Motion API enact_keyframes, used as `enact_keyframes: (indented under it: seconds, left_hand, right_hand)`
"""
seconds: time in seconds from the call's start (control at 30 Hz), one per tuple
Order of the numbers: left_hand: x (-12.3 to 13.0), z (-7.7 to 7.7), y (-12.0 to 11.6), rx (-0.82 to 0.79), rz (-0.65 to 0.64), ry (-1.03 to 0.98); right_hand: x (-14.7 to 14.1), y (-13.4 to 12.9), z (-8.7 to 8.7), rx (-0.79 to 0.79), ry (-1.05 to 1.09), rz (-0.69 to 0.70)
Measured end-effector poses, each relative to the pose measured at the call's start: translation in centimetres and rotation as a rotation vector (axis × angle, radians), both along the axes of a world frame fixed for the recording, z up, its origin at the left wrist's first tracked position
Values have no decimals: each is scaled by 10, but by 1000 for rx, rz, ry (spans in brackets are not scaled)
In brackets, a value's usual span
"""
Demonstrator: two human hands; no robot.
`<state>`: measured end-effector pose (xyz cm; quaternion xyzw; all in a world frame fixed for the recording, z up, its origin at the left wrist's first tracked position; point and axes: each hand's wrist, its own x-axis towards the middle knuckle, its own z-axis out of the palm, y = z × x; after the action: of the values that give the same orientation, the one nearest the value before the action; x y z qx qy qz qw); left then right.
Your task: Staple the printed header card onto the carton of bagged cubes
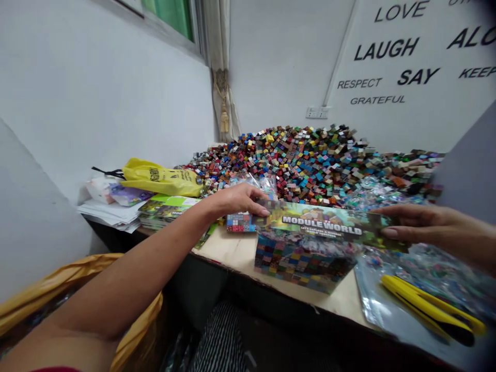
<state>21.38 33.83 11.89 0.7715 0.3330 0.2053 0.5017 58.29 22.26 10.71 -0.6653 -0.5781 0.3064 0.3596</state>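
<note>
Both of my hands hold the ends of a printed "MODULE WORLD" box lid (pixel 321 223). My left hand (pixel 244 199) pinches its left end between thumb and fingers. At the right end, my right hand (pixel 414 225) grips with the thumb on the front and the fingers along the top edge. Beneath the lid stands a box (pixel 298 263) with a pattern of coloured cubes on its sides, and crinkled clear plastic shows near its top. I cannot tell whether the lid is attached to the box. Behind my left hand sits another small cube-patterned box (pixel 238 222), partly hidden.
A large heap of small coloured cubes (pixel 294 160) fills the table's back. Clear plastic packets (pixel 426 274) and a yellow-handled tool (pixel 430 310) lie at right. Printed booklets (pixel 163 209), papers (pixel 112 214) and a yellow bag (pixel 163 178) are left. An orange-yellow sack (pixel 77 266) stands below.
</note>
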Motion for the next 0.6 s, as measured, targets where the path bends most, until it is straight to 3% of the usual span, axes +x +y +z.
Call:
enact_keyframes:
  seconds: [0.17,0.27,0.43,0.53,0.6]
  left_hand:
    - [-3,9,-4,93,-31,65]
    - [-4,-1,-9,115,-29,88]
    - [-4,-24,-10,193,-1,166]
    - [-5,-22,-10,339,49,290]
    - [-4,-19,-11,490,86,308]
  right_hand:
    - [6,-8,3,-21,-5,7]
    - [-7,-14,3,-42,-15,52]
    - [-14,-18,-23,34,-107,28]
    - [-14,-19,-40,172,-229,16]
    - [-18,-20,-48,186,-168,56]
